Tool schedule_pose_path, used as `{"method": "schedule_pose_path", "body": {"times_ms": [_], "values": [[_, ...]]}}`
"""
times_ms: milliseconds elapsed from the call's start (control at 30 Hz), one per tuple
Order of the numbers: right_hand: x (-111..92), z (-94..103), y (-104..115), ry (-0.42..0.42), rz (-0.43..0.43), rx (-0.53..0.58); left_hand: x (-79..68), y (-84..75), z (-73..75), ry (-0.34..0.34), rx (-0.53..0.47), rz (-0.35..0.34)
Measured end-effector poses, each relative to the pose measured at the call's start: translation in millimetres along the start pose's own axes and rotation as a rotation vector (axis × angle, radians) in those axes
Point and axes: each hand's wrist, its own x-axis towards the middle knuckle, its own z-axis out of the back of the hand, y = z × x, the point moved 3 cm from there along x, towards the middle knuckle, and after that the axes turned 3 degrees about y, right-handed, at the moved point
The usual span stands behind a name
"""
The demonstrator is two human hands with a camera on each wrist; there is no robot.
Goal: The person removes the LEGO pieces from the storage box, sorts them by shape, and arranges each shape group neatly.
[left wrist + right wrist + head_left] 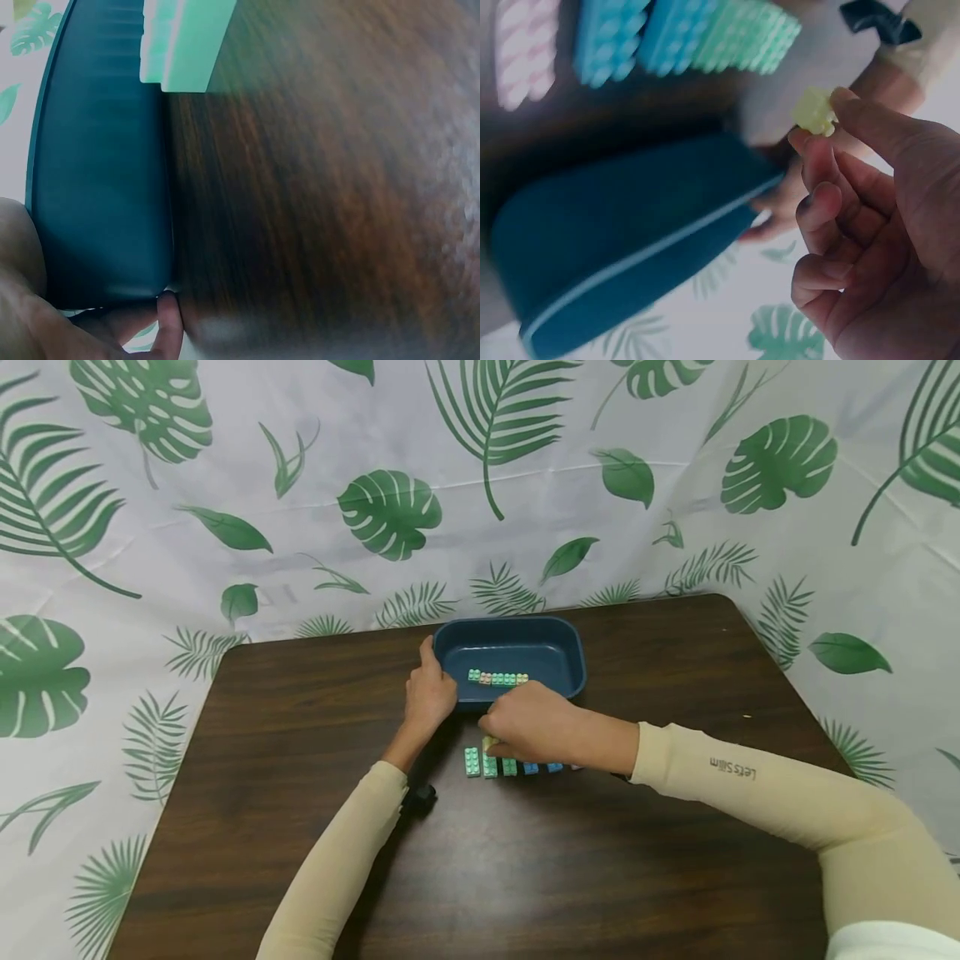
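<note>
My left hand (431,693) grips the left end of a dark blue rectangular tub (517,656). In the left wrist view its fingertips curl at the tub's lower edge. My right hand (536,722) pinches a small yellow toy brick (812,111) between thumb and index finger, just in front of the tub. A line of small green, pink and yellow bricks (498,678) lies inside the tub. Below the right hand, green bricks (472,762) and blue bricks (554,767) stand in a row on the table, partly covered by that hand.
The dark wooden table (315,735) carries everything. A leaf-printed white cloth (300,568) hangs behind it and along the sides. A black device (424,799) sits at the left wrist. A pink brick (526,52) ends the row in the right wrist view.
</note>
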Motion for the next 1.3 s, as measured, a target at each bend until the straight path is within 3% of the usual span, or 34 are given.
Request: {"method": "schedule_pose_path", "body": {"times_ms": [200, 500, 867, 1300], "values": [[6.1, -14.3, 23.2, -0.012, 0.082, 0.035, 1.3, -2.1, -0.4, -0.002, 0.002, -0.005], [16.1, -32.1, 40.2, 0.075, 0.125, 0.088, 2.1, -4.0, 0.1, -0.005, 0.002, 0.008], [18.6, -47.6, 47.3, 0.079, 0.149, 0.086, 0.3, -2.2, 1.5, -0.004, 0.0, -0.01], [18.9, -46.0, 46.5, 0.074, 0.152, 0.116, 1.2, -0.2, 0.6, -0.009, 0.018, -0.004]]}}
